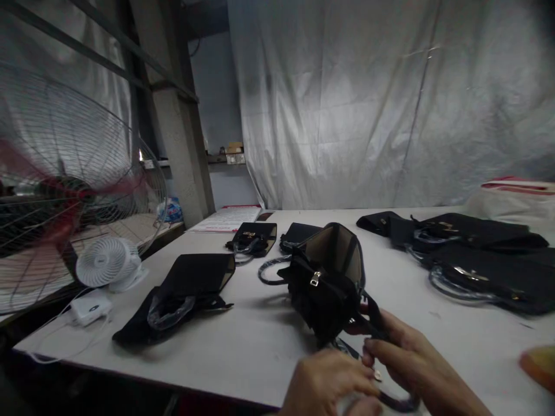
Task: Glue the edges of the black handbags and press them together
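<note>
A black handbag (326, 294) with a beige lining lies tilted on the table in front of me, its mouth facing up and back. A gold zip pull shows on its front. My right hand (405, 355) is closed on the bag's black strap (376, 320), thumb and fingers pinching it. Close by on the left, my left hand (332, 381) is curled shut near the bag's lower handle (396, 403); it is blurred, and what its fingers hold is hidden. Something pale shows under its fingers. A small gold fitting (377, 375) hangs between the hands.
More black handbags lie on the white table (255, 352): one at left (191, 283), two behind, and a pile (481, 248) at right. A small white fan (106, 263) and a white box (90, 307) with cables stand at the left edge. A large caged fan (78, 190) is beyond.
</note>
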Tool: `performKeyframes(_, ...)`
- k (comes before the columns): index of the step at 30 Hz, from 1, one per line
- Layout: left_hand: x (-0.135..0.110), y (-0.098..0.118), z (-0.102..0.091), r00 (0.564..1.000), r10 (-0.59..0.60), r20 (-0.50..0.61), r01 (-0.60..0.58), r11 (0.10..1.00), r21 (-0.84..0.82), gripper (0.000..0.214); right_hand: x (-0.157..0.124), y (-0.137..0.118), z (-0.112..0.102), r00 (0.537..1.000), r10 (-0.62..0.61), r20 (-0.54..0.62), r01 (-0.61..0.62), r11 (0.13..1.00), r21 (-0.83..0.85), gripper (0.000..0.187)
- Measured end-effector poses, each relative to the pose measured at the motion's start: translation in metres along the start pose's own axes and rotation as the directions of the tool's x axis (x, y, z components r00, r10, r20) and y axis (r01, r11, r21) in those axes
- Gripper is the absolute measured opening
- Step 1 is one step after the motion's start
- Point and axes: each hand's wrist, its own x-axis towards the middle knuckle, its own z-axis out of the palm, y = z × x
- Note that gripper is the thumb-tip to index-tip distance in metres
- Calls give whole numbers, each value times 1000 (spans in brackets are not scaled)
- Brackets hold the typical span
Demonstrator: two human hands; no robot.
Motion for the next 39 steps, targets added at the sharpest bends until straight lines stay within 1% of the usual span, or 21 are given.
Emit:
performKeyframes(1,4,1,-14,987,53,-149,-37,993,109,17,-1,2,-4,1000,-11,0,11,1000,-27,75)
performKeyframes(2,10,2,-28,948,97,-302,-30,975,221,19,-3,4,-6,999,-41,-14,40,997,-59,73)
performKeyframes(3,17,1,-41,908,151,-391,-21,948,318,20,-5,5,-8,997,-76,-31,72,992,-103,68)
performKeyframes(5,35,-6,-64,860,216,-462,24,888,460,25,-10,3,-11,991,-130,-25,123,972,-200,53)
performKeyframes(6,45,-10,-74,862,227,-454,43,859,510,27,-12,1,-12,990,-143,-3,138,962,-234,45)
performKeyframes(8,64,-22,-89,904,183,-387,80,816,572,34,-17,-5,-16,987,-143,70,157,950,-270,34)
performKeyframes(10,80,-32,-99,957,79,-280,103,808,579,43,-20,-12,-24,980,-145,137,180,937,-298,29)
performKeyframes(12,91,-38,-104,983,-22,-185,124,819,560,49,-22,-16,-34,973,-130,191,189,921,-340,25)
performKeyframes(14,98,-41,-106,985,-85,-147,153,823,548,48,-22,-15,-46,969,-102,224,181,914,-364,24)
performKeyframes(18,109,-41,-103,983,-134,-128,184,784,593,45,-19,-9,-62,962,-77,263,172,916,-361,25)
performKeyframes(20,118,-40,-101,989,-129,-75,147,754,641,40,-18,-11,-63,953,-97,288,199,914,-353,25)
performKeyframes(25,138,-40,-102,992,-72,102,-23,702,712,16,-18,-29,-51,923,-154,353,291,879,-378,22)
performKeyframes(27,138,-40,-104,994,-56,93,-26,710,703,11,-17,-27,-57,921,-169,350,314,855,-413,23)
performKeyframes(29,131,-38,-107,999,-50,8,31,728,685,13,-11,-15,-75,929,-226,293,346,813,-469,26)
performKeyframes(31,120,-35,-111,990,-81,-112,134,764,631,18,-4,4,-102,928,-349,127,358,753,-552,31)
performKeyframes(33,107,-29,-113,966,-148,-214,245,798,550,21,0,20,-127,870,-467,-158,265,714,-649,42)
performKeyframes(35,96,-22,-113,942,-201,-268,313,815,487,22,-5,30,-134,786,-506,-355,62,636,-769,45)
performKeyframes(36,92,-19,-112,935,-213,-283,329,817,473,22,-11,34,-130,713,-567,-412,-10,579,-815,47)
performKeyframes(37,89,-16,-109,930,-216,-297,339,816,467,22,-20,36,-119,613,-668,-423,-23,520,-854,48)
performKeyframes(38,87,-13,-107,925,-214,-314,347,814,465,22,-30,40,-104,489,-785,-380,38,454,-890,51)
performKeyframes(39,86,-12,-105,921,-213,-327,353,812,465,21,-40,45,-85,369,-856,-363,80,418,-905,52)
